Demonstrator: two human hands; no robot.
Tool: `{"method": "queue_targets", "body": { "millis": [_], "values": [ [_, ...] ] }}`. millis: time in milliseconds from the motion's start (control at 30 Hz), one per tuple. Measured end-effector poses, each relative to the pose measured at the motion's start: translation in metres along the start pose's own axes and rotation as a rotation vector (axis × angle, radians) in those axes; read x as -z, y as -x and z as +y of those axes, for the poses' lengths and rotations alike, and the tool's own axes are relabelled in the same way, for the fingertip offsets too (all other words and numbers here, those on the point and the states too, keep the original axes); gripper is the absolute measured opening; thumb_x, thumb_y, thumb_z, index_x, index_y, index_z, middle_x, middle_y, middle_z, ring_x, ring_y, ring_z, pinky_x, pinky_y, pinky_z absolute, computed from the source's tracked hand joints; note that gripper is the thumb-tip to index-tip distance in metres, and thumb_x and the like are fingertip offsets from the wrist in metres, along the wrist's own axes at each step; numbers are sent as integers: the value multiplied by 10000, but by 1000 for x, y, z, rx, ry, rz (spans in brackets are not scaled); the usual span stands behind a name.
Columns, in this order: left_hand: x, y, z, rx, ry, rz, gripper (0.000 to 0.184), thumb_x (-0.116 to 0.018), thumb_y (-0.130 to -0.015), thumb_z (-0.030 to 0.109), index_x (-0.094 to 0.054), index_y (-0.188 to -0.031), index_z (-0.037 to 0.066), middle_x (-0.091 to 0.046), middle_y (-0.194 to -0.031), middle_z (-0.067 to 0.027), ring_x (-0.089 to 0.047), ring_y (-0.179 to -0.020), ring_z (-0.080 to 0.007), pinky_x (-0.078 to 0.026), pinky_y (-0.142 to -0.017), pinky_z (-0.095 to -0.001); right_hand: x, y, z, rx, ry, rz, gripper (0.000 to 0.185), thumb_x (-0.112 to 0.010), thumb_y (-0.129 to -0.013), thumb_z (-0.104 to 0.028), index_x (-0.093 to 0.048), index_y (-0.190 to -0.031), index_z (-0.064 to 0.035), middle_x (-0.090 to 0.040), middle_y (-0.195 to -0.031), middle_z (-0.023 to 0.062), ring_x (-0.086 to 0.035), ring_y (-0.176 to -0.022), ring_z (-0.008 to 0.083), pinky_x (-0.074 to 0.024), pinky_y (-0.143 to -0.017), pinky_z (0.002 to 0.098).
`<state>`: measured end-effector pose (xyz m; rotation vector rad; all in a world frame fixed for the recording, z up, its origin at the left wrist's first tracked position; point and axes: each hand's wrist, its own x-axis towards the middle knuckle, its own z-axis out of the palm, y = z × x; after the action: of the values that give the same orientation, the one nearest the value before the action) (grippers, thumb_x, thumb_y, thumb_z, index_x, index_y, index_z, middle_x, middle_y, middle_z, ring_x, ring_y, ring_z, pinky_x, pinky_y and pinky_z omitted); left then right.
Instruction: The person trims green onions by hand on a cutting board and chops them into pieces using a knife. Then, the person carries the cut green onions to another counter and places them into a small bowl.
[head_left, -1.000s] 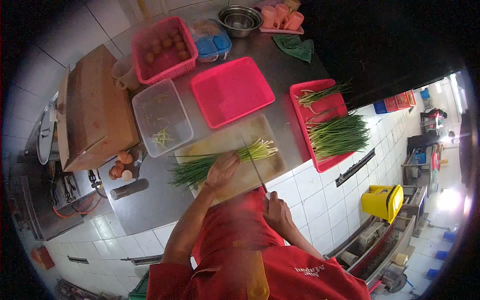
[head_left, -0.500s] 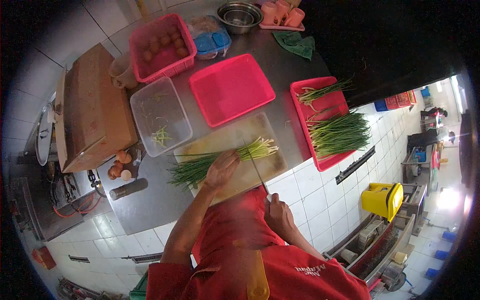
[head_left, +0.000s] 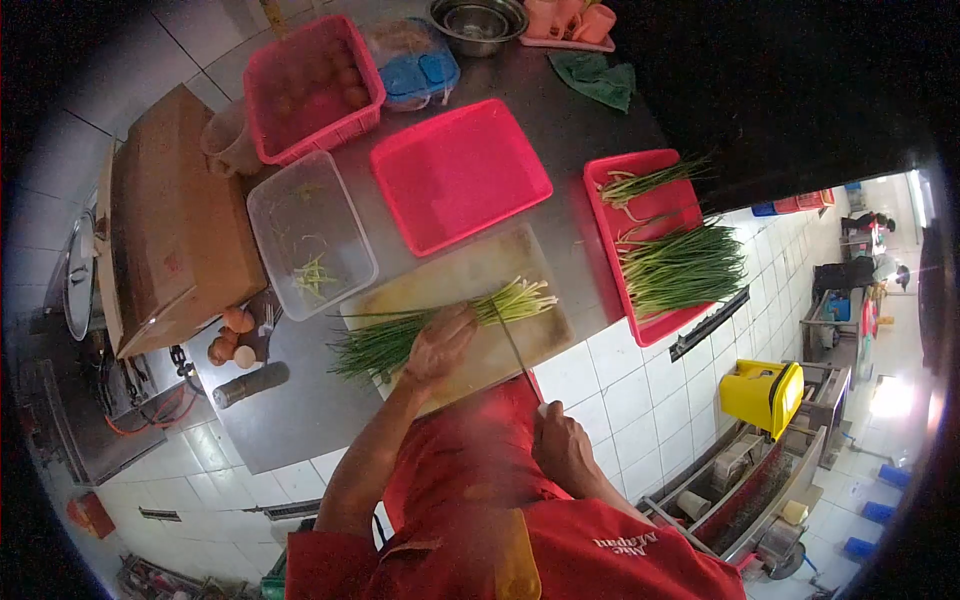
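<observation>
A bunch of green onions (head_left: 518,300) lies across the cutting board (head_left: 485,256), pale ends to the right and green tops to the left. My left hand (head_left: 441,345) presses down on its middle with the fingers closed round the stalks. In my right hand (head_left: 563,442), at the board's near side, is the handle of a knife (head_left: 514,343). Its blade lies across the pale part of the bunch, just right of my left hand. Whether the edge has gone through the stalks cannot be made out.
A red tray (head_left: 640,332) at right holds more green onions. Behind the board are a pink tray (head_left: 460,175) and a clear container (head_left: 330,250) with trimmings. Left stand a cardboard box (head_left: 185,220), several onions (head_left: 222,350) and a dark cylinder (head_left: 252,384). A pink basket (head_left: 330,140) sits farther back.
The knife has drawn back toward my body, its tip now nearer the bunch. My left hand stays on the green onions. The whole view has shifted slightly.
</observation>
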<state>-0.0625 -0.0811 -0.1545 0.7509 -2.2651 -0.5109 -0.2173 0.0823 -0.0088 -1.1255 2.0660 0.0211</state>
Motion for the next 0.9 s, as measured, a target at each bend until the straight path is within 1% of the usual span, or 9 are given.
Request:
{"method": "queue_targets", "body": {
  "millis": [100, 200, 300, 367, 467, 600, 667, 767, 900],
  "values": [
    [0, 2, 1, 41, 21, -18, 227, -648, -720, 13, -660, -946, -1, -620, -1045, -114, -582, -1038, -290, -482, -913, -397, -7, -11, 2, -61, 14, -23, 311, -372, -950, -279, -431, -927, 26, -588, -665, 293, -608, -658, 460, -461, -537, 521],
    [4, 5, -1, 68, 44, -60, 257, -639, -700, 9, -662, -956, 3, -618, -1070, -108, -572, -1060, -287, -480, -917, -399, -64, -56, 38, 379, 381, 126, 299, -455, -918, -223, -423, -947, 73, -580, -655, 299, -588, -608, 458, -477, -541, 519],
    [1, 6, -3, 76, 26, -70, 275, -621, -687, 13, -665, -958, 7, -618, -1091, -102, -564, -1080, -281, -479, -922, -396, -66, -102, 21, 252, -64, 164, 296, -478, -907, -217, -433, -960, 70, -575, -637, 293, -583, -593, 449, -473, -528, 515],
    [5, 7, 0, 81, 30, -91, 280, -612, -684, 18, -666, -958, 8, -618, -1101, -102, -560, -1088, -278, -477, -925, -395, -39, -96, -3, 88, -2, 49, 375, -395, -939, -313, -413, -1033, 50, -596, -690, 284, -614, -701, 454, -484, -554, 520],
    [9, -1, 2, 58, 13, -120, 265, -606, -698, 30, -671, -954, 13, -620, -1103, -104, -565, -1081, -282, -479, -924, -389, -38, -87, -2, 145, 2, 157, 290, -479, -919, -233, -435, -906, 53, -561, -627, 300, -584, -604, 455, -457, -505, 526],
    [5, 1, -2, 69, 36, -67, 271, -620, -698, 41, -675, -963, 21, -619, -1111, -94, -563, -1084, -279, -476, -929, -381, -38, -92, -4, 158, -70, 184, 297, -468, -927, -244, -427, -899, 49, -559, -615, 297, -582, -600, 464, -459, -509, 526],
    [4, 2, 1, 82, 46, -72, 271, -624, -698, 42, -678, -962, 24, -620, -1110, -88, -563, -1083, -278, -477, -929, -376, -30, -98, -17, 94, -18, 63, 378, -412, -936, -307, -415, -1003, 65, -597, -716, 305, -610, -708, 464, -486, -595, 531],
    [6, 4, 0, 82, -6, -109, 263, -628, -697, 41, -680, -954, 25, -622, -1108, -85, -563, -1084, -271, -475, -931, -375, -35, -93, -14, 104, -32, 98, 394, -412, -940, -315, -421, -1014, 71, -599, -725, 305, -610, -714, 464, -490, -603, 523],
    [-4, 7, -6, 79, 25, -73, 284, -630, -697, 41, -671, -978, 25, -613, -1120, -94, -554, -1100, -273, -464, -943, -384, -58, -85, 9, 121, -83, 220, 294, -464, -930, -242, -428, -920, 50, -565, -628, 303, -583, -620, 472, -466, -527, 531]
  ]
}}
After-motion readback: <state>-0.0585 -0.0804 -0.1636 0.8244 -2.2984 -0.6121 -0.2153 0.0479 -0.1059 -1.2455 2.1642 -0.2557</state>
